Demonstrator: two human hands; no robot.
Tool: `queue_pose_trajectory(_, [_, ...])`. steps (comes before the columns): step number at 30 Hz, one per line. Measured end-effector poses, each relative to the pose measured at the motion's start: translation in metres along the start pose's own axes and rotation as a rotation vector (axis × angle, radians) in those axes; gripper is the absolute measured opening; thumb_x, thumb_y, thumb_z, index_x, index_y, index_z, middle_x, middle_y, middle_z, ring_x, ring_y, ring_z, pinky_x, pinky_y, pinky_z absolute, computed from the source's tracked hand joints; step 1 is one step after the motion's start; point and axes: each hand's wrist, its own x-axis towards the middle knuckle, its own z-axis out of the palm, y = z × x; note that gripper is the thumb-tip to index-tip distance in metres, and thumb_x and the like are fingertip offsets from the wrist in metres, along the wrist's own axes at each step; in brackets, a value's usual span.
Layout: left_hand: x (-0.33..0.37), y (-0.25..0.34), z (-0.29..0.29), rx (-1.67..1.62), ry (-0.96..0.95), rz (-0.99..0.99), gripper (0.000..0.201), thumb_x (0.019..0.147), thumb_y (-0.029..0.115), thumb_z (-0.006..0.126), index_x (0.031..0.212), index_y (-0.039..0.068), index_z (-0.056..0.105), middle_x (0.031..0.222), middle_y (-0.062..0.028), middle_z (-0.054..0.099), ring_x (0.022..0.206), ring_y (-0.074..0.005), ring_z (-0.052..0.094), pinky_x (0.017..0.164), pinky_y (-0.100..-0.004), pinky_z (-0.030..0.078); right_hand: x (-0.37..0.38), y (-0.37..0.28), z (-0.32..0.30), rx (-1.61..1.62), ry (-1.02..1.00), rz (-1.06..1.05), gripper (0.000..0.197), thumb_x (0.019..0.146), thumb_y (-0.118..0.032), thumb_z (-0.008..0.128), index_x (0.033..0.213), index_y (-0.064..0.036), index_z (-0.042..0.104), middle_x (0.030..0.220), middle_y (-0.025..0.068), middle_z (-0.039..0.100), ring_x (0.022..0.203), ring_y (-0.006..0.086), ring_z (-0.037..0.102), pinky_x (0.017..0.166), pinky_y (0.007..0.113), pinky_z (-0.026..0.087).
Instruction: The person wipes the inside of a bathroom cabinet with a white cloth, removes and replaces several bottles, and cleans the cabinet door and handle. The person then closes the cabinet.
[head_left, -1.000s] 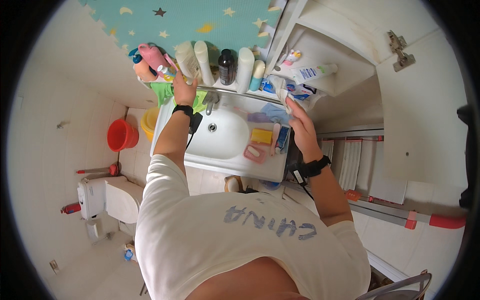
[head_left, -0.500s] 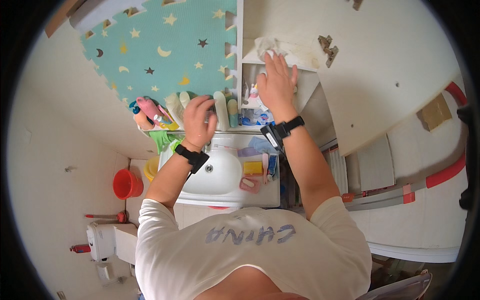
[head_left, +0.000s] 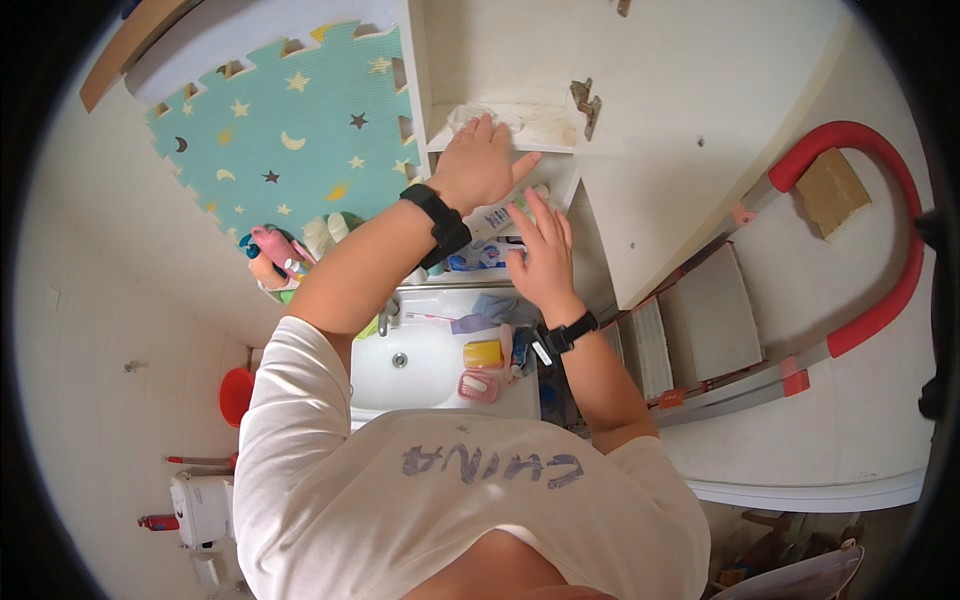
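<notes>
My left hand reaches across to the open cabinet, fingers stretched out and thumb spread. Its fingertips lie against a crumpled white cloth on the upper shelf. Lower and to the right is my right hand, open with its fingers apart. Its fingers are in front of the lower compartment, beside a white package with dark print. A blue-and-white package lies below that one. Both wrists wear black bands, and my left forearm hides part of the bottles on the ledge.
Below the cabinet is a white sink, with a yellow sponge and pink soap dish on its right. A cabinet door stands open. A ladder with red padding is at right. A star-patterned foam mat stands behind the ledge.
My left hand has moved up and right from above the sink to the cloth. My right hand has left the cloth and dropped to the lower compartment. The view has shifted right.
</notes>
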Motion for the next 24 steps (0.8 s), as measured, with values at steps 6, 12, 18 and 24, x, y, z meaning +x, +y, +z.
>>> queue_pose_trajectory(6, [0.046, -0.012, -0.011, 0.010, -0.415, -0.004, 0.091, 0.092, 0.069, 0.032, 0.142, -0.007, 0.035, 0.150, -0.0323, 0.024, 0.142, -0.0426, 0.022, 0.116, -0.0459, 0.021, -0.021, 0.015, -0.025, 0.037, -0.049, 0.022, 0.046, 0.071, -0.005, 0.057, 0.116, -0.0097, 0.064, 0.138, 0.0136, 0.048, 0.129, 0.0327, 0.044, 0.110, 0.052, 0.028])
queue_pose_trajectory(12, [0.060, -0.022, -0.032, 0.023, -0.504, -0.178, 0.097, 0.083, 0.080, 0.032, 0.152, 0.012, 0.025, 0.156, -0.0257, 0.015, 0.146, -0.0378, 0.011, 0.118, -0.0461, 0.014, -0.025, 0.022, -0.036, 0.129, -0.083, 0.009, 0.044, 0.071, -0.005, 0.057, 0.114, -0.0081, 0.065, 0.134, 0.0115, 0.052, 0.124, 0.0318, 0.048, 0.110, 0.051, 0.030])
queue_pose_trajectory(18, [0.074, -0.016, -0.030, 0.072, -0.631, -0.137, 0.110, 0.079, 0.085, 0.031, 0.150, 0.001, 0.021, 0.156, -0.0273, 0.012, 0.147, -0.0366, 0.009, 0.118, -0.0453, 0.015, -0.036, 0.037, -0.030, 0.260, -0.052, 0.065, 0.042, 0.071, -0.002, 0.057, 0.112, -0.0073, 0.065, 0.132, 0.0111, 0.053, 0.124, 0.0322, 0.048, 0.112, 0.051, 0.026])
queue_pose_trajectory(24, [0.094, 0.003, -0.032, 0.156, -0.722, -0.151, 0.108, 0.078, 0.081, 0.032, 0.152, 0.005, 0.015, 0.159, -0.0186, 0.011, 0.147, -0.0310, 0.011, 0.118, -0.0429, 0.015, -0.047, 0.044, -0.026, 0.269, -0.090, 0.094, 0.042, 0.071, -0.001, 0.057, 0.111, -0.0082, 0.066, 0.131, 0.0100, 0.054, 0.124, 0.0313, 0.048, 0.112, 0.051, 0.026])
